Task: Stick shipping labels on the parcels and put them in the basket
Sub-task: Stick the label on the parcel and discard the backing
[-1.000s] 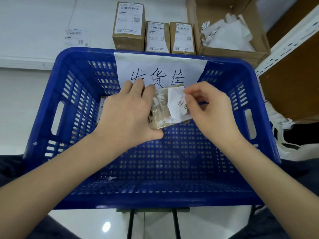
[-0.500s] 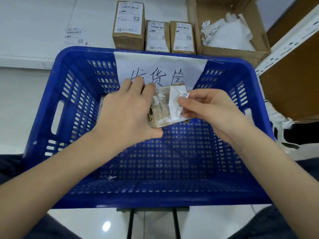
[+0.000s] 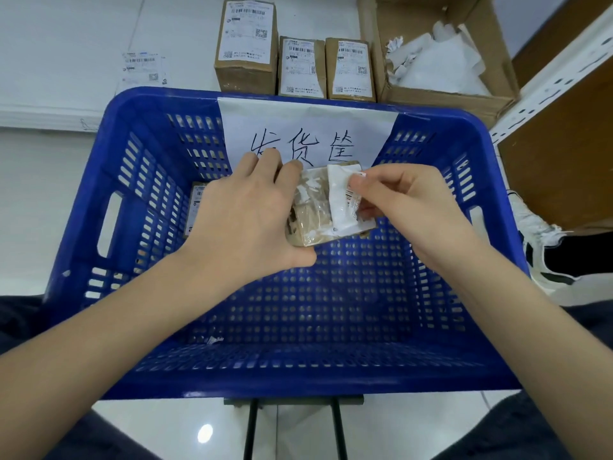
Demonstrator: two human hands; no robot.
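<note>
My left hand (image 3: 245, 214) grips a small brown parcel (image 3: 311, 220) over the middle of the blue basket (image 3: 464, 293). The parcel's top shows torn white paper scraps. A white label (image 3: 341, 200) lies partly peeled and folded back on the parcel's right half; my right hand (image 3: 411, 207) pinches its edge between thumb and fingers. Another labelled parcel (image 3: 195, 207) lies on the basket floor at the left, mostly hidden behind my left hand.
Three labelled brown boxes (image 3: 300, 61) stand on the white floor behind the basket. A loose label sheet (image 3: 144, 68) lies at the back left. An open carton (image 3: 441, 54) with white paper scraps sits back right, beside a metal shelf upright (image 3: 557, 71).
My right hand has pulled the label's edge leftward across the parcel, folding it back. My left hand and the parcel have stayed in place.
</note>
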